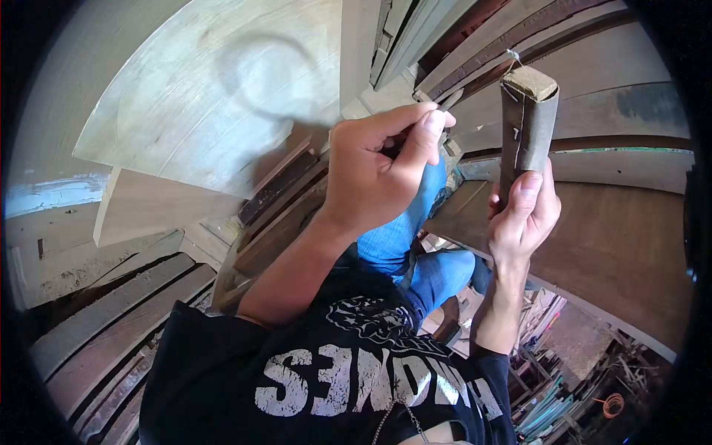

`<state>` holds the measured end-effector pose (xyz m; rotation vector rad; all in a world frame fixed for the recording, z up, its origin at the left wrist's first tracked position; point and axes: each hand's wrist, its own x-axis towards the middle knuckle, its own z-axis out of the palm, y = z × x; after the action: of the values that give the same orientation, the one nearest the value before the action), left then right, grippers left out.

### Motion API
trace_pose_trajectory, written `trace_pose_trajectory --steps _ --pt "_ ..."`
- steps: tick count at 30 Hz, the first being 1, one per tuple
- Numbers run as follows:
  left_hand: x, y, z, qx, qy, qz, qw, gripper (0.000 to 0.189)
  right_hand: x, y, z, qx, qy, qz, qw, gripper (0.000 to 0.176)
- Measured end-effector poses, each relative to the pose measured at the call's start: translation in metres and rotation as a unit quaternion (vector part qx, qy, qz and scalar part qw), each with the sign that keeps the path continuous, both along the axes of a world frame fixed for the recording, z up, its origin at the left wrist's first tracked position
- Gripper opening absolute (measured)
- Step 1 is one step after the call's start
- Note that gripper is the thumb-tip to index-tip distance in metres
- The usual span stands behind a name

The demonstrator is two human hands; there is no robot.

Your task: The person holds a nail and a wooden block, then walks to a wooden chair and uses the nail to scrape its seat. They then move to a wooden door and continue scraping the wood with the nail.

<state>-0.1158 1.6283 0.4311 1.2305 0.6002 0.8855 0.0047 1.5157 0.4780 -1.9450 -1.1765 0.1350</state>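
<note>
My right hand point(523, 211) grips the lower part of a sanding block point(530, 126), held upright. Brown sandpaper wraps around its sides, with a seam and small staple-like marks on one face, and the wooden end shows at the top. A small white wisp sticks up from the top corner. My left hand point(389, 167) is raised to the left of the block, apart from it, thumb and forefinger pinched together. Whatever may be between those fingertips is too small to make out.
A pale, curved-edge panel point(170, 96) stands at the upper left, with a smaller wooden piece point(159, 208) below. Planks point(119, 319) are stacked at the lower left. Boards point(586, 67) line the upper right above a broad brown board point(608, 237). Clutter and an orange coil point(612, 405) lie lower right.
</note>
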Motion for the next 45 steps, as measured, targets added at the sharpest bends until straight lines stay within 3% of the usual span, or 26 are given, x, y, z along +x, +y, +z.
trace_pose_trajectory --steps 7,9,16,21,22,24,25,26,28,29,34,36,45 --pt "0.000 0.001 -0.001 -0.036 -0.009 -0.013 0.999 0.018 0.002 0.003 0.000 -0.015 -0.044 0.024 0.999 0.041" --pt "-0.001 0.002 -0.001 -0.044 -0.001 -0.024 0.999 0.018 0.003 0.003 0.001 -0.047 -0.061 0.033 0.996 0.026" --pt "0.000 0.001 -0.013 -0.020 -0.004 -0.019 1.000 0.014 0.003 0.011 -0.005 -0.100 -0.185 0.030 0.977 0.033" --pt "0.003 -0.005 -0.012 0.036 0.012 0.016 0.999 0.013 0.022 0.016 -0.020 -0.055 -0.237 0.062 0.968 0.034" --pt "0.001 -0.014 -0.005 0.076 -0.018 0.012 0.997 0.012 0.027 0.020 -0.019 -0.079 -0.226 0.023 0.971 0.036" --pt "0.002 -0.022 0.008 0.172 -0.083 -0.004 0.982 0.010 0.071 0.041 -0.025 -0.272 -0.258 -0.157 0.914 0.039" --pt "0.012 -0.020 -0.004 0.237 -0.111 0.064 0.963 0.010 0.071 0.028 -0.021 -0.268 -0.262 -0.169 0.912 0.039" --pt "0.004 -0.014 -0.011 0.058 -0.026 0.005 0.998 0.012 0.076 0.023 -0.013 -0.196 -0.202 -0.155 0.947 0.041" --pt "-0.001 -0.002 -0.003 -0.003 -0.007 -0.025 1.000 0.015 0.072 0.030 0.004 -0.069 -0.134 -0.138 0.979 0.044" --pt "0.006 -0.011 -0.008 -0.013 -0.067 -0.029 0.997 0.018 0.067 0.026 0.013 -0.090 -0.093 -0.144 0.981 0.042" --pt "0.002 -0.016 -0.008 -0.028 -0.058 -0.079 0.995 0.017 0.045 0.003 0.014 -0.058 -0.006 -0.111 0.992 0.038" --pt "0.000 -0.014 -0.002 -0.049 -0.119 -0.113 0.985 0.018 0.035 -0.008 0.013 -0.045 0.029 -0.091 0.994 0.036" --pt "-0.003 -0.020 0.004 -0.066 -0.143 -0.156 0.975 0.025 0.002 -0.034 0.025 -0.029 0.018 -0.070 0.997 0.024"
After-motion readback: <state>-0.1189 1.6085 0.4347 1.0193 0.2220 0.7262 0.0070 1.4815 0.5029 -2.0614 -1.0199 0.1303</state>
